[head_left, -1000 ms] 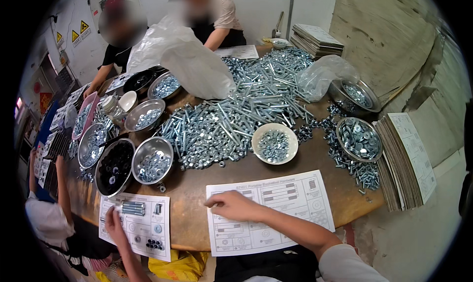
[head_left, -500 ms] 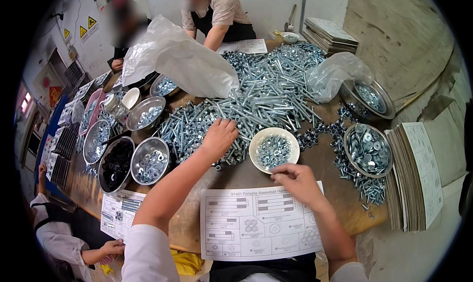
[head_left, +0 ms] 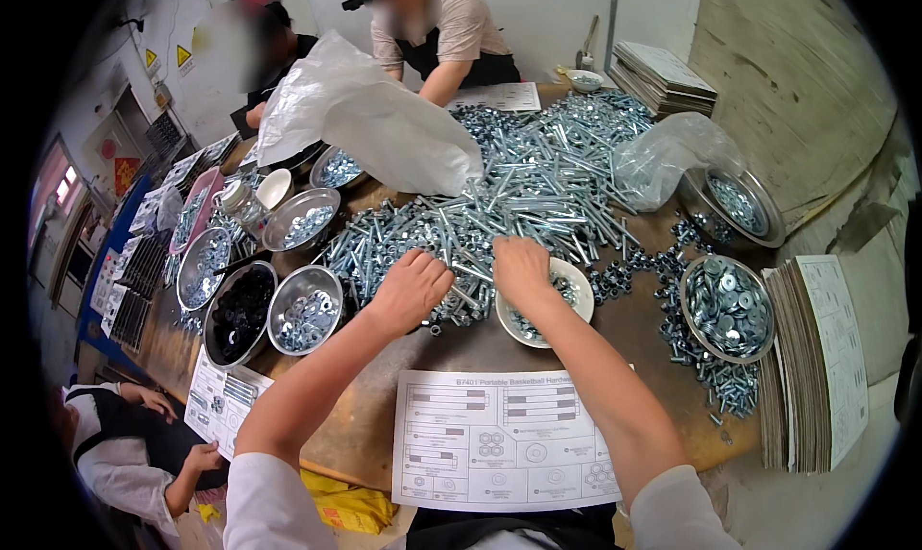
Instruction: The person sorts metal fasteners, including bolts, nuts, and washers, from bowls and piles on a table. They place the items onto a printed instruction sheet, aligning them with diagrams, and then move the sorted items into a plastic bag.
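A big heap of zinc-coloured bolts and nuts [head_left: 538, 199] spreads over the middle of the table. My left hand [head_left: 413, 289] rests at its near edge with fingers curled down among the small nuts; whatever they pinch is hidden. Over the heap's edge, just left of the cream bowl [head_left: 582, 312], my right hand [head_left: 521, 268] reaches with its fingers bent down and their tips out of sight. Small metal parts lie in that bowl, partly covered by my right wrist. In front of me lies a printed parts sheet [head_left: 499, 444] with drawings of bolts, nuts and washers.
Steel bowls of washers [head_left: 305, 310] and black parts [head_left: 240, 315] stand left; a steel bowl of large washers [head_left: 727, 308] stands right beside stacked cardboard sheets [head_left: 816, 358]. A plastic bag [head_left: 375, 118] covers part of the heap. Co-workers stand across the table and at left.
My right hand has moved from the bowl's near rim up and left to the heap. My left hand stays by the nuts. The co-worker at lower left has shifted; the whole view has turned slightly.
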A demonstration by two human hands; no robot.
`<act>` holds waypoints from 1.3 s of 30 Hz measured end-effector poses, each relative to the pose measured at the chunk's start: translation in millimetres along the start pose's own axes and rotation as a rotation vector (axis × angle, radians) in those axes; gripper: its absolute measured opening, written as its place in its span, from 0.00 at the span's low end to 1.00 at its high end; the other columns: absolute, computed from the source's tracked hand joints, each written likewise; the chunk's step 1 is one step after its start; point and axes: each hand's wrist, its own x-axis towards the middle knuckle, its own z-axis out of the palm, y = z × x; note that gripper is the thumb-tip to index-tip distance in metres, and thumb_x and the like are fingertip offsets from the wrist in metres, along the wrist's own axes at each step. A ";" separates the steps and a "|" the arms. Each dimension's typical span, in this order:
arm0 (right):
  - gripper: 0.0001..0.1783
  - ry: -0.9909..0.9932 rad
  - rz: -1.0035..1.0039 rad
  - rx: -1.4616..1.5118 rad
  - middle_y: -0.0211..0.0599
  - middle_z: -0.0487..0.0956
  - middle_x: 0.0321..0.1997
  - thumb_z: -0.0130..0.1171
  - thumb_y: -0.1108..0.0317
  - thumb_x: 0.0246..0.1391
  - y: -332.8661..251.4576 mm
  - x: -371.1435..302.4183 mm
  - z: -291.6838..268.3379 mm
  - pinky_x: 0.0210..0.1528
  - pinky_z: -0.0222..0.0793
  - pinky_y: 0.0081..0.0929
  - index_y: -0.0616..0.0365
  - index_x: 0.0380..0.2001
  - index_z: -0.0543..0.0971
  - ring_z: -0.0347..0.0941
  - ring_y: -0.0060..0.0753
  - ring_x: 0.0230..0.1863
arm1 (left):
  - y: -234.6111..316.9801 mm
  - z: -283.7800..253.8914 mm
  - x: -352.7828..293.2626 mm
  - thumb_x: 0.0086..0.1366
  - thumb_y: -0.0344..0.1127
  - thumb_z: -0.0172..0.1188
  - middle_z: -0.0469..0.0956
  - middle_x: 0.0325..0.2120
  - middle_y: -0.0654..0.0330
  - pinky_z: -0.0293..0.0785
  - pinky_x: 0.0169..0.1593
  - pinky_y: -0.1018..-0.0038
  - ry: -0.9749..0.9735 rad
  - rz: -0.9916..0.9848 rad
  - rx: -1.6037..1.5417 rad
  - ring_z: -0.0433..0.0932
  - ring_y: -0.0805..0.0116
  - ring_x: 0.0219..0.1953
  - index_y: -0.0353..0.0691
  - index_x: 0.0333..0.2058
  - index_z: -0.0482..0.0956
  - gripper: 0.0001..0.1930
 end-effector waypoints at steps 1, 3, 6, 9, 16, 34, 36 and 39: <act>0.05 -0.038 0.024 -0.002 0.46 0.83 0.31 0.62 0.70 0.48 -2.3 5.1 3.3 0.40 0.77 0.40 0.59 0.28 0.82 0.82 0.47 0.39 | 6.6 -10.0 -4.9 0.53 0.29 0.58 0.76 0.32 0.59 0.70 0.49 0.64 0.021 -0.046 -0.052 0.74 0.59 0.39 0.42 0.31 0.76 0.05; 0.11 -0.123 0.074 -0.008 0.48 0.83 0.33 0.68 0.64 0.46 -7.1 10.6 10.6 0.40 0.77 0.42 0.59 0.31 0.82 0.82 0.48 0.38 | 27.3 -25.7 -17.9 0.51 0.29 0.60 0.75 0.28 0.58 0.70 0.46 0.63 0.060 -0.141 -0.163 0.75 0.58 0.36 0.42 0.31 0.76 0.07; 0.06 -0.204 0.009 -0.027 0.45 0.84 0.32 0.64 0.69 0.45 -26.1 8.8 13.2 0.37 0.78 0.40 0.57 0.28 0.85 0.83 0.46 0.36 | 76.0 -45.4 -34.1 0.54 0.31 0.62 0.78 0.29 0.56 0.74 0.42 0.58 -0.103 -0.246 -0.407 0.78 0.53 0.36 0.42 0.33 0.79 0.07; 0.08 -0.248 -0.035 -0.097 0.45 0.82 0.39 0.63 0.72 0.47 -33.4 9.6 10.3 0.37 0.79 0.37 0.57 0.32 0.85 0.83 0.44 0.38 | 126.6 -38.1 -37.6 0.57 0.34 0.61 0.78 0.28 0.55 0.75 0.42 0.59 -0.189 -0.138 -0.529 0.79 0.52 0.36 0.39 0.32 0.78 0.07; 0.15 -0.249 -0.019 -0.151 0.47 0.78 0.46 0.67 0.69 0.45 -35.4 16.1 25.0 0.41 0.79 0.36 0.61 0.39 0.83 0.83 0.46 0.39 | 178.0 -10.4 -29.5 0.51 0.33 0.63 0.78 0.27 0.57 0.74 0.41 0.63 -0.180 -0.135 -0.525 0.79 0.58 0.34 0.40 0.28 0.76 0.07; 0.07 -0.286 -0.272 0.272 0.41 0.80 0.25 0.62 0.65 0.51 -24.0 -112.5 -130.8 0.35 0.73 0.43 0.57 0.29 0.81 0.79 0.48 0.31 | 167.6 -15.9 -93.2 0.66 0.29 0.59 0.81 0.34 0.53 0.76 0.35 0.73 0.123 -0.786 -1.069 0.80 0.66 0.30 0.35 0.46 0.80 0.11; 0.08 -0.408 -0.230 0.173 0.41 0.80 0.25 0.62 0.64 0.51 -11.0 -147.9 -123.9 0.35 0.73 0.44 0.57 0.28 0.80 0.79 0.48 0.30 | 159.5 -21.7 -82.8 0.65 0.32 0.60 0.80 0.34 0.52 0.76 0.37 0.69 0.037 -0.828 -1.060 0.80 0.61 0.31 0.36 0.47 0.80 0.13; 0.07 -0.505 -0.193 0.099 0.43 0.82 0.30 0.63 0.65 0.49 -2.6 -174.2 -98.4 0.35 0.75 0.45 0.58 0.26 0.80 0.80 0.49 0.31 | 154.6 -23.1 -71.0 0.62 0.36 0.64 0.79 0.39 0.50 0.76 0.39 0.65 -0.097 -0.762 -1.071 0.80 0.57 0.31 0.36 0.50 0.78 0.19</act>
